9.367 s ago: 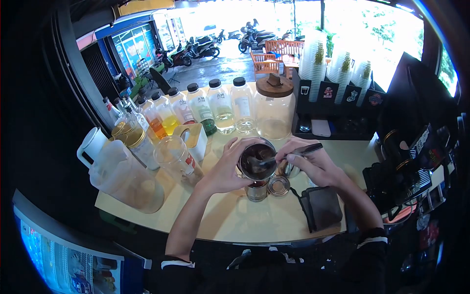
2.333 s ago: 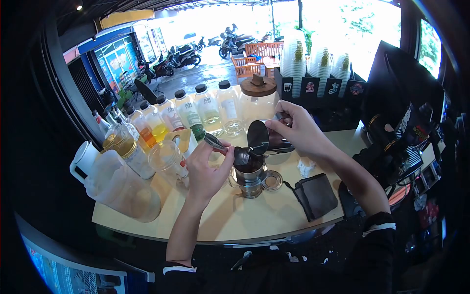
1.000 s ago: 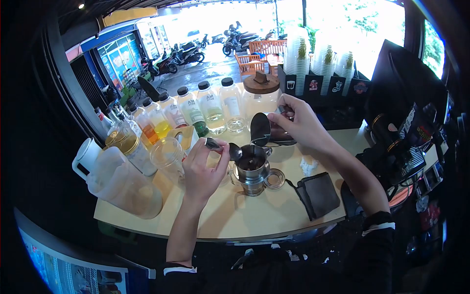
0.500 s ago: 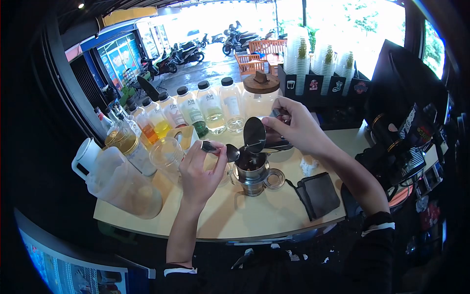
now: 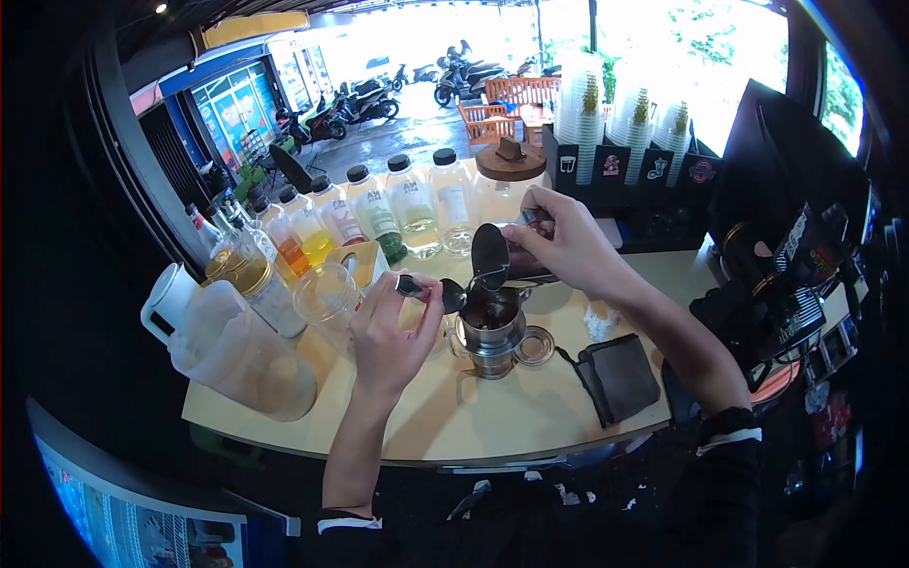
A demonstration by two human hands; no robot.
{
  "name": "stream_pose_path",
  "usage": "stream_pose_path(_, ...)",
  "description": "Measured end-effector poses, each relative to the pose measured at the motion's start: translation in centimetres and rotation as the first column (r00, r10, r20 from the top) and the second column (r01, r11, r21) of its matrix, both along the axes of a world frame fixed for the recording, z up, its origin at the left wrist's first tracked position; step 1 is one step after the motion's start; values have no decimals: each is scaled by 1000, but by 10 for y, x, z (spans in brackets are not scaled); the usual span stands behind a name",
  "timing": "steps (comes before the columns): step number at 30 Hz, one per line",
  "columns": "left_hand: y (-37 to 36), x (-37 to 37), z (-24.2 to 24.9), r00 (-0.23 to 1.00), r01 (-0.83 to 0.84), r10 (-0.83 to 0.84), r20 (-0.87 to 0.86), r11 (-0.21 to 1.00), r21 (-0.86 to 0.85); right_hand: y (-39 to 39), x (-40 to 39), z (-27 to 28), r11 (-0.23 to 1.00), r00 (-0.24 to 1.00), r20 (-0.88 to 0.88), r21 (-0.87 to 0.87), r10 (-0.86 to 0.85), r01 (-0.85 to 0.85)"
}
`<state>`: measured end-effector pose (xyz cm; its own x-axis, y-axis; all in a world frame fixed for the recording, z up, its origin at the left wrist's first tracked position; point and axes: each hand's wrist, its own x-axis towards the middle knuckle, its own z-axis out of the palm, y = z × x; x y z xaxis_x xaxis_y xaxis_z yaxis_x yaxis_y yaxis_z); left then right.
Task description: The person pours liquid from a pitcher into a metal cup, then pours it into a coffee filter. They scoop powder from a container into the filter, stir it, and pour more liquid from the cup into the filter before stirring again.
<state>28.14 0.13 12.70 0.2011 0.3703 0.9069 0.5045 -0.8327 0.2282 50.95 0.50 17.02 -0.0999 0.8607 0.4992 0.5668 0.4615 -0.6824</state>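
Observation:
My left hand [image 5: 388, 331] is closed around a dark metal spoon [image 5: 454, 296], its bowl held beside the rim of a metal coffee dripper [image 5: 492, 333]. My right hand [image 5: 568, 241] grips the handle of a metal jug [image 5: 490, 257], which is tilted with its dark mouth toward me. Liquid runs in a thin stream from the jug's lower lip, close to the spoon, into the dripper. Dark contents show inside the dripper, which sits on a vessel I cannot fully make out. A round metal lid [image 5: 536, 346] lies on the counter just right of it.
Several black-capped bottles [image 5: 412, 208] line the back left. A large plastic pitcher [image 5: 241, 355] and a clear cup [image 5: 327, 295] stand left. A folded dark cloth [image 5: 617, 379] and crumpled tissue [image 5: 600, 324] lie right. Behind are a wooden-lidded jar [image 5: 511, 163] and cup stacks [image 5: 578, 109].
My right hand has tipped the jug slightly further, and the stream from its lip is plainer. The spoon stays beside the dripper. The whole view has shifted slightly.

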Motion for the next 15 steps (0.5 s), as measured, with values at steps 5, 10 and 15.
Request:
stream_pose_path(5,2,2,-1,1000,18,-18,0,1000,2,-7,3,5,999,999,31,-8,-44,44)
stream_pose_path(10,7,5,-4,997,72,-72,25,997,14,-15,7,5,997,998,-12,-42,-68,68)
stream_pose_path(15,8,8,-3,995,92,-93,23,995,25,-15,16,-4,994,969,-247,-104,-10,-16)
